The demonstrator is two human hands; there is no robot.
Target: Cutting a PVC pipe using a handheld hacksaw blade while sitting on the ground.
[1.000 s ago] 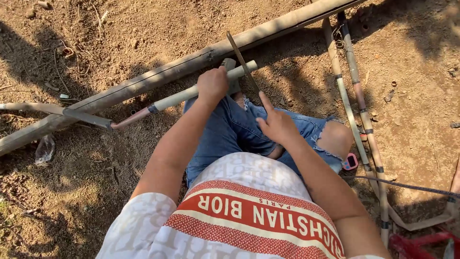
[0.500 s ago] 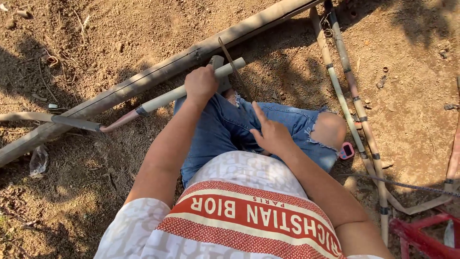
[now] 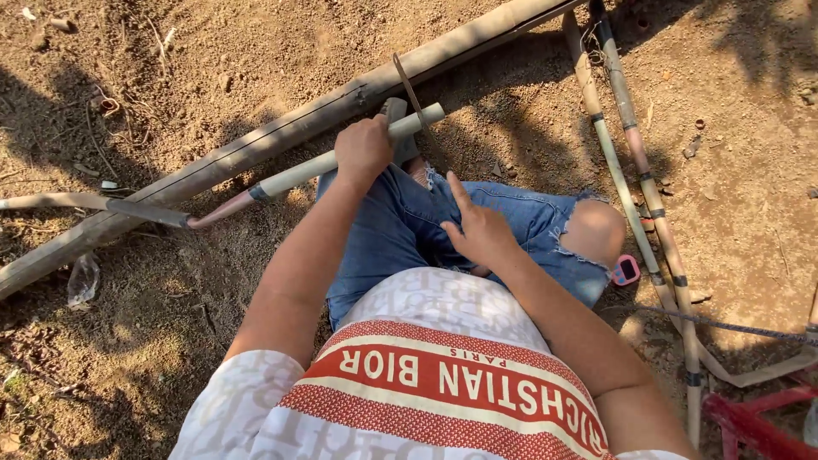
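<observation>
The left hand (image 3: 362, 152) is clamped around a pale bamboo piece (image 3: 341, 162) lying across the knees, beside 1 long bamboo pole (image 3: 256, 146) on the dirt ground (image 3: 170, 68). The right hand (image 3: 479, 230) rests open on the jeans (image 3: 400, 230), holding nothing. A thin curved blade (image 3: 409, 89) stands just beyond the knuckles; a slip could cut them, or the piece may roll.

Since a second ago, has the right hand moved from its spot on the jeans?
Cannot tell for sure. The right hand lies on the jeans near the torn knee much as before; the shift in the picture matches the camera's own movement.
</observation>
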